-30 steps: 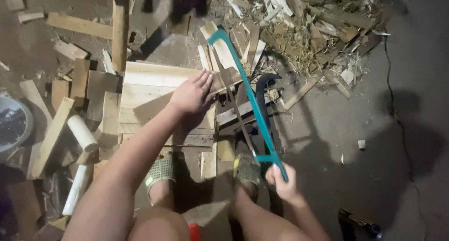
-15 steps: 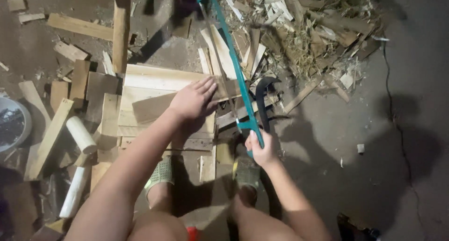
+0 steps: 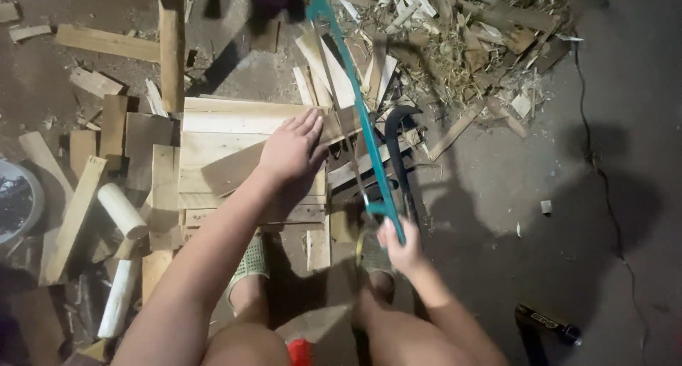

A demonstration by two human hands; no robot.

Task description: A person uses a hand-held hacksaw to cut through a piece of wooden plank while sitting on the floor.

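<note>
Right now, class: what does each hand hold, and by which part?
The right hand grips the teal hacksaw by its handle end. The left hand holds nothing, pressing flat on a wooden strip.

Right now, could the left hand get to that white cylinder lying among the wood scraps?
Probably yes. The left hand rests flat on the wooden board, and the white cylinder lies uncovered on that same side, nearer the body, with only loose offcuts between them.

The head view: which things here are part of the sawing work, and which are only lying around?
In use:
- teal saw, gripped by the right hand
- wooden strip, pressed down by the left hand
- stacked boards under the strip

Lying about:
- white cylinders
- heap of splinters
- black cable
- loose plank
</note>
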